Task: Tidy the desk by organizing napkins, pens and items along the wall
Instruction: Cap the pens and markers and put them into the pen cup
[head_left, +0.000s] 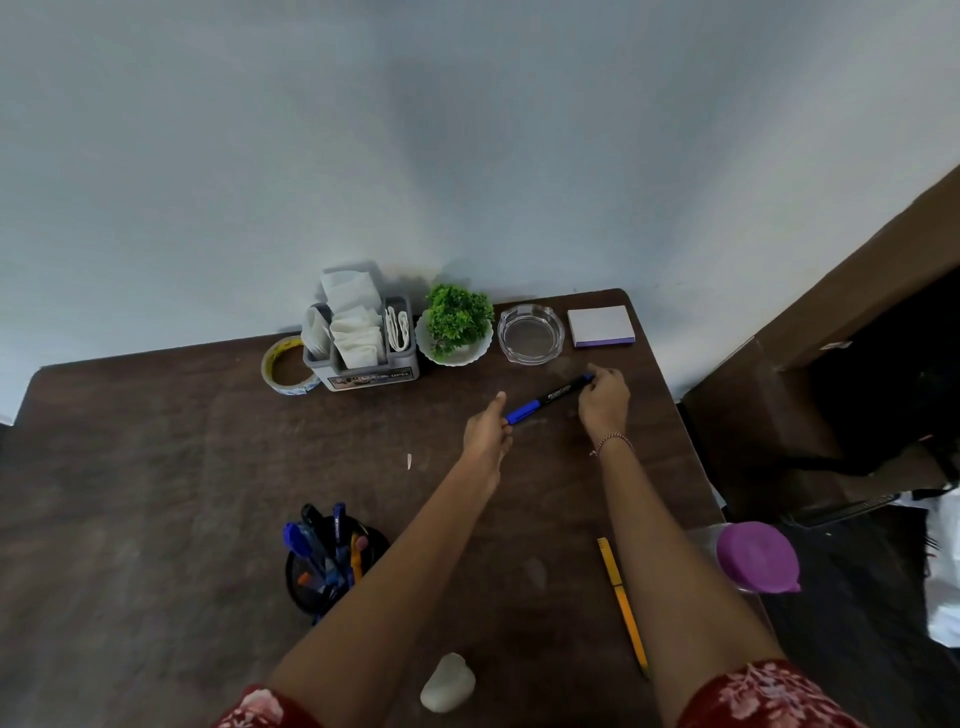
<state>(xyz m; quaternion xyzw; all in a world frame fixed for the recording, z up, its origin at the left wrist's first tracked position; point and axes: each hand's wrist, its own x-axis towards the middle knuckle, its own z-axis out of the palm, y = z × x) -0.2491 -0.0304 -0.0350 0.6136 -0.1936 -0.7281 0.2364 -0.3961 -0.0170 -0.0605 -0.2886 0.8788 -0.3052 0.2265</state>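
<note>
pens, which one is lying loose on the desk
The yellow pen beside the right forearm. The blue marker is held between left hand and right hand; the rest stand in the black cup.

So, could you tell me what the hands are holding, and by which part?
A blue marker: the left hand pinches its nearer blue end, the right hand its far end.

Office desk (156, 493) w/ pen cup (332, 566), sticky notes (600, 325), tape (285, 369).
</note>
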